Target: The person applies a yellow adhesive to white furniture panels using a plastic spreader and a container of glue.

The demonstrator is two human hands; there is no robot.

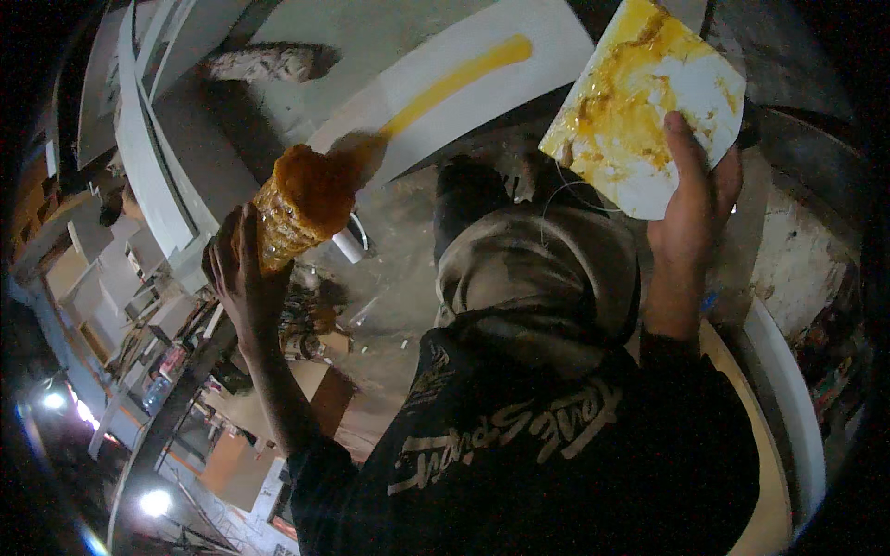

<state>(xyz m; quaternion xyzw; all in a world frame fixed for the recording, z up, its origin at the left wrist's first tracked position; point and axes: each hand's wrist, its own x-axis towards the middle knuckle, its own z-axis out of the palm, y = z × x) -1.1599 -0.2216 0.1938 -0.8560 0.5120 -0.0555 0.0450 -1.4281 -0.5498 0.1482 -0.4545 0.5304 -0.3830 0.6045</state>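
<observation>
My left hand (243, 269) is wrapped round a can-shaped container (301, 208) coated in lumpy amber glue. It is tilted, its round end near the left part of a white panel (482, 107). A yellow strip of glue (454, 79) runs along that panel from beside the container toward its far right end. On the right, my right hand (691, 204) grips a flat white plate (691, 88) by its near edge, thumb on top. Wet yellow glue is smeared over much of the plate. A thin strand (584, 206) hangs beside the plate's lower edge.
Pale curved strips (153, 148) stand at the left, near a grey work surface (371, 42) bearing a rough, pale roll-like piece (264, 63). Cardboard boxes (236, 468) and clutter lie lower left. A long pale board (788, 398) curves along the right.
</observation>
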